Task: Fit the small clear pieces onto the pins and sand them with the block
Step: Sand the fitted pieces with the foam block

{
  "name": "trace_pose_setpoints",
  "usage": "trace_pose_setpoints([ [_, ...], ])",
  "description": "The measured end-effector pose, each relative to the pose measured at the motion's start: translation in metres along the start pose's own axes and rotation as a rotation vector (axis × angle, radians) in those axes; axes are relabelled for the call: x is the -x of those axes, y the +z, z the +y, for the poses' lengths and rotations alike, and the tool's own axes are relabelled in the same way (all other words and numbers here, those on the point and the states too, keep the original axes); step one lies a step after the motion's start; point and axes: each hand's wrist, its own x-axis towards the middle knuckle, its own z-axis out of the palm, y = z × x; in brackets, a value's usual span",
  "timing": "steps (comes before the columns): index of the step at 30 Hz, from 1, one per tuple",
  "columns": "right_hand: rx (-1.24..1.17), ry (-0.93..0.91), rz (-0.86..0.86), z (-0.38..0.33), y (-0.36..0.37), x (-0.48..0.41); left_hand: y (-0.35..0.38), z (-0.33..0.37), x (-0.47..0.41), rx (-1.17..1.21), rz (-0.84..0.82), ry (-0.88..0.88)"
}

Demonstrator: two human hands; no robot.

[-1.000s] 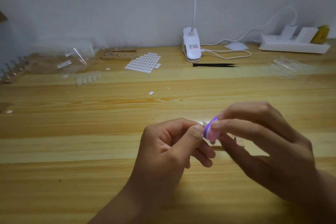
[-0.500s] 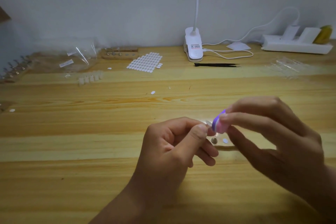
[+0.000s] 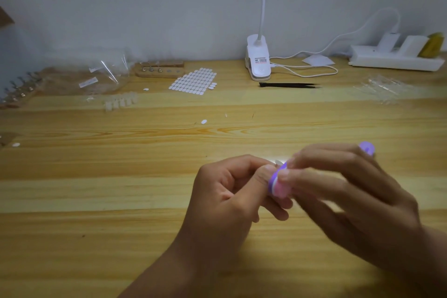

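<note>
My left hand (image 3: 229, 191) pinches a small clear piece (image 3: 278, 161) between thumb and forefinger, low in the middle of the wooden table (image 3: 121, 189); whether it sits on a pin is hidden. My right hand (image 3: 346, 196) grips the purple, white and pink sanding block (image 3: 278, 182), whose near end lies against the piece; its far end shows past my knuckles. The right hand is motion-blurred. A wooden pin holder (image 3: 159, 71) stands at the back, and a strip of clear pieces (image 3: 121, 103) lies left of centre.
A sheet of white adhesive tabs (image 3: 193, 81), a clear plastic bag (image 3: 96, 77), black tweezers (image 3: 287, 85), a white clip lamp (image 3: 258, 63) with its cable, and a white power strip (image 3: 396, 60) line the back. More clear pieces (image 3: 384, 89) lie at the right. Another pin rack (image 3: 17, 92) sits far left.
The right hand has slid the sanding block down and left against the piece, covering the small items seen on the table half a second ago. The left hand has stayed in place.
</note>
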Motion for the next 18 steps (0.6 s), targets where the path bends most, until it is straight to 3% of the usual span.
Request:
trace_pose_setpoints([
  [12,-0.039,0.062,0.035,0.004,-0.003,-0.003,0.000,0.000,-0.001,0.028,-0.015,-0.004],
  [18,-0.041,-0.013,-0.005,-0.004,0.000,-0.003,-0.001,-0.001,-0.002,0.014,-0.011,0.041],
])
